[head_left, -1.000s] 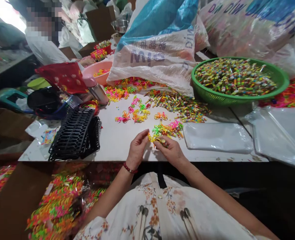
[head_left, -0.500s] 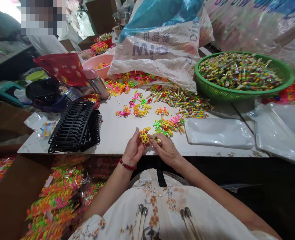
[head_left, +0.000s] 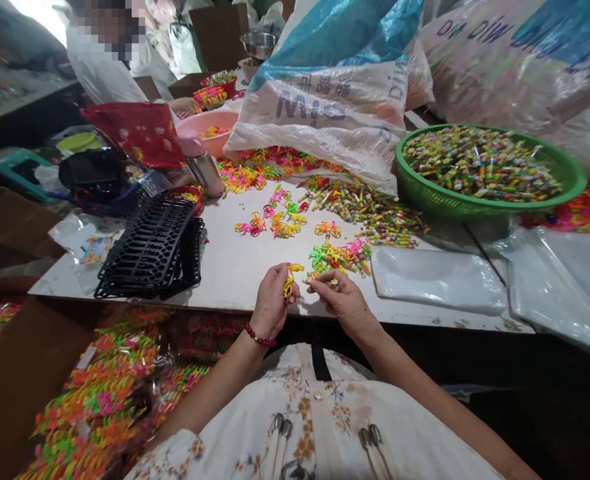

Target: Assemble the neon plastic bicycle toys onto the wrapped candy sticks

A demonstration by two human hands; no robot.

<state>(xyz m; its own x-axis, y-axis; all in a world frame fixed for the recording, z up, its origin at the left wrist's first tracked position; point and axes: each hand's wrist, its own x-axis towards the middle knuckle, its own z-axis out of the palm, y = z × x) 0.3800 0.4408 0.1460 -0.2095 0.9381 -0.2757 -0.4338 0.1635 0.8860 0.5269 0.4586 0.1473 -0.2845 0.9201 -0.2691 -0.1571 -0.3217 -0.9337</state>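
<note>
Near the table's front edge, my left hand (head_left: 269, 303) is closed around a yellow toy bicycle (head_left: 289, 288), its wheel turned toward me. Just to the right, my right hand (head_left: 345, 303) pinches a small candy tube (head_left: 334, 283), most of it hidden by the fingers. The two hands are close together but apart. Right beyond them lies a small heap of green, pink and red toy bicycles (head_left: 319, 257) with candy tubes among them. An orange and yellow toy bicycle (head_left: 327, 229) stands behind that heap.
Loose candy tubes (head_left: 375, 213) spread toward a green basket (head_left: 489, 210) full of more. Clear plastic bags (head_left: 439, 280) lie at right. Black plastic racks (head_left: 145, 247), a steel flask (head_left: 205, 170) and a large woven sack (head_left: 319, 127) stand around. Another person (head_left: 95, 73) is at back left.
My right hand has moved a little right, away from the left. The yellow bicycle has turned in my left hand. The camera view has shifted slightly.
</note>
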